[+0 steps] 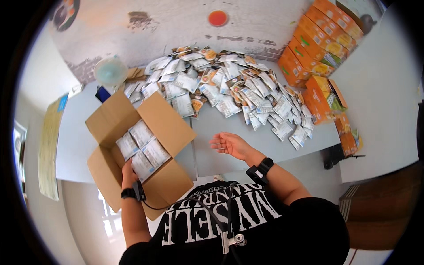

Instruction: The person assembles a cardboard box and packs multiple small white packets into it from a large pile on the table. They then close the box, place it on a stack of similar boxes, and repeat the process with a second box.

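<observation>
An open cardboard box [167,122] with its flaps spread stands at the table's near left. Inside it, several white sachets [155,152] lie flat, side by side in rows. My left hand [129,174] reaches into the box at its near left side, with the fingertips against the edge of a sachet; whether it grips that sachet is hidden. Over the grey table [212,165], right of the box, my right hand [232,145] is held empty with fingers apart. Beyond both hands spreads a large loose heap of sachets [228,102], some showing pictured food fronts.
Orange cartons [318,43] are stacked at the back right, with an open orange carton [324,99] in front holding packets. A small fan [111,71] and a dark blue item [103,94] stand at the back left. A cable runs from my left wrist band [134,192].
</observation>
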Action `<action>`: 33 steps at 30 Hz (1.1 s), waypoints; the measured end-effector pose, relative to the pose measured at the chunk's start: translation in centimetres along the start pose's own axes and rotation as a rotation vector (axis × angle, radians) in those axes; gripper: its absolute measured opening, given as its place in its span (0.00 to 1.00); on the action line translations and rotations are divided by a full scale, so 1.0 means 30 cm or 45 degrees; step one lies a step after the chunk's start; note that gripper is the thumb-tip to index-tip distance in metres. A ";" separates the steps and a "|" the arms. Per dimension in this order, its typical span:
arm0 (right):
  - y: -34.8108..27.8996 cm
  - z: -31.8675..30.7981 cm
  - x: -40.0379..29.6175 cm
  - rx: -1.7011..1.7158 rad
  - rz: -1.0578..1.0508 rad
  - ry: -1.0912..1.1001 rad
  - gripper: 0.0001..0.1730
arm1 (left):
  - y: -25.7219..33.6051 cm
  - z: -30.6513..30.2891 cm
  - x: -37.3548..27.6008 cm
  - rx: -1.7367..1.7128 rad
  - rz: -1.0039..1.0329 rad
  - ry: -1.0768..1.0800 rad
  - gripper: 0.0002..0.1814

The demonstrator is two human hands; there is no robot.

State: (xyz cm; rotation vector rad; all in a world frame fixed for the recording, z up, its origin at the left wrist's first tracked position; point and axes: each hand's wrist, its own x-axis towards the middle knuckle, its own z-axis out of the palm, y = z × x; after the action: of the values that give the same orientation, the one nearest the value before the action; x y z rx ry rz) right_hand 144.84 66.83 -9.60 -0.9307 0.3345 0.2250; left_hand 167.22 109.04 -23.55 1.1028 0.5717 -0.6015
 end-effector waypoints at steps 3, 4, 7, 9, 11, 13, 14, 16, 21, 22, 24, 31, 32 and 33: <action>-0.026 -0.027 -0.006 0.033 -0.034 0.021 0.16 | 0.002 -0.033 0.015 -0.036 0.019 -0.023 0.20; -0.033 -0.046 -0.011 0.045 -0.048 0.038 0.16 | 0.004 -0.002 -0.011 -0.017 0.052 -0.022 0.21; -0.069 -0.118 -0.009 0.093 -0.054 0.188 0.16 | -0.012 0.068 -0.111 0.103 0.219 0.113 0.21; -0.085 -0.200 0.015 0.194 -0.104 0.282 0.15 | -0.025 0.102 -0.159 0.281 0.412 0.373 0.22; -0.105 -0.295 0.034 0.339 -0.165 0.387 0.13 | -0.032 0.191 -0.241 0.085 0.422 0.144 0.22; -0.134 -0.384 0.054 0.522 -0.238 0.478 0.11 | -0.023 0.220 -0.290 -0.040 0.417 -0.187 0.22; -0.151 -0.440 0.060 0.641 -0.284 0.476 0.11 | -0.029 0.260 -0.317 -0.068 0.417 -0.259 0.20; -0.190 -0.543 0.066 0.876 -0.368 0.463 0.09 | -0.033 0.311 -0.349 -0.074 0.407 -0.312 0.21; -0.293 -0.692 0.077 1.122 -0.470 0.607 0.08 | -0.051 0.463 -0.465 -0.024 0.436 -0.272 0.19; -0.307 -0.715 0.083 1.123 -0.480 0.622 0.08 | -0.055 0.483 -0.479 -0.014 0.432 -0.268 0.19; -0.333 -0.759 0.101 1.118 -0.486 0.605 0.09 | -0.067 0.507 -0.492 0.012 0.444 -0.284 0.19; -0.394 -0.837 0.164 1.130 -0.427 0.697 0.12 | -0.107 0.576 -0.537 0.019 0.442 -0.239 0.18; -0.400 -0.857 0.173 1.121 -0.421 0.682 0.11 | -0.110 0.585 -0.540 0.016 0.438 -0.237 0.18; -0.406 -0.864 0.180 1.112 -0.408 0.668 0.11 | -0.115 0.590 -0.547 0.012 0.433 -0.230 0.17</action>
State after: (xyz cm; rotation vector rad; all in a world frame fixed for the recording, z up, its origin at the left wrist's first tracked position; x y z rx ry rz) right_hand 149.09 38.92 -16.84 -0.1468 0.6859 -0.4505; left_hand 155.41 94.04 -8.38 1.1110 0.2178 -0.4017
